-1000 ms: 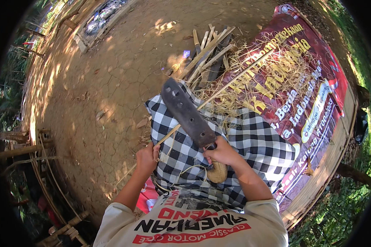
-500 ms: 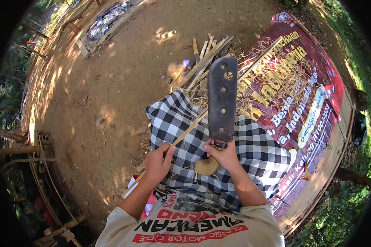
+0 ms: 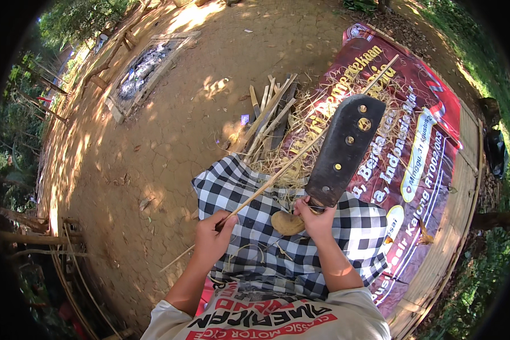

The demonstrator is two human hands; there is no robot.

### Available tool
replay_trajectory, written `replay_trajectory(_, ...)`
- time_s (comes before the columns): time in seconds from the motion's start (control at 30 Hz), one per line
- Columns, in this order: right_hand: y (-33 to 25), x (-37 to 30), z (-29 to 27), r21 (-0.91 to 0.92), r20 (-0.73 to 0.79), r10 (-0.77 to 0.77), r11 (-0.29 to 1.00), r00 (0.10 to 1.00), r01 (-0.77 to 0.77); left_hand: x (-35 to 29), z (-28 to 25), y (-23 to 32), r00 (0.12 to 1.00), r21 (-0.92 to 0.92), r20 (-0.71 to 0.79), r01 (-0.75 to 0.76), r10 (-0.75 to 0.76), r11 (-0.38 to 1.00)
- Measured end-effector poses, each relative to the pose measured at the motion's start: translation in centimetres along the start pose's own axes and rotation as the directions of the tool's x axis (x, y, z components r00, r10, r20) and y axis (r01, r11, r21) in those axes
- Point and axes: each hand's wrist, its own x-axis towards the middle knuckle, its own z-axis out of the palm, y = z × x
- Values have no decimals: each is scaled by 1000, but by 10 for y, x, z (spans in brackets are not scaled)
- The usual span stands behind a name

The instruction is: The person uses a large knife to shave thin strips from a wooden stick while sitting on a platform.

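My left hand (image 3: 214,235) is closed around a long thin bamboo strip (image 3: 266,184). The strip slants from the lower left, through my fingers, up to the far right. My right hand (image 3: 316,221) grips a cleaver where its curved wooden handle (image 3: 287,224) meets the blade. The broad dark blade (image 3: 345,150) has a row of holes and points up and to the right. Its left edge lies across the strip's line and hides a short piece of it; whether they touch, I cannot tell. Beneath both hands a black-and-white checkered cloth (image 3: 221,184) covers my lap.
Curly bamboo shavings (image 3: 314,107) are scattered over a maroon printed banner (image 3: 399,65) on a bamboo platform (image 3: 467,187). Several split bamboo pieces (image 3: 269,122) lie heaped ahead. A framed ash pit (image 3: 119,110) is at the far left, a pole railing (image 3: 42,239) at the left.
The cleaver has tilted from upright to leaning right, and my right hand has shifted slightly right. More of the strip shows beside the blade. The view has also shifted.
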Motion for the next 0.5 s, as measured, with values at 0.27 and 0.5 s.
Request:
replay_trajectory(0.27, -8, 10, -23, -273, 24, -85, 958, 996, 88, -22, -20, -47, 994, 200, -99, 66, -47, 977)
replay_trajectory(0.5, -19, 23, -26, -538, 181, 38, 840, 983, 66, -50, -32, -93, 991, 548, -135, 61, 17, 835)
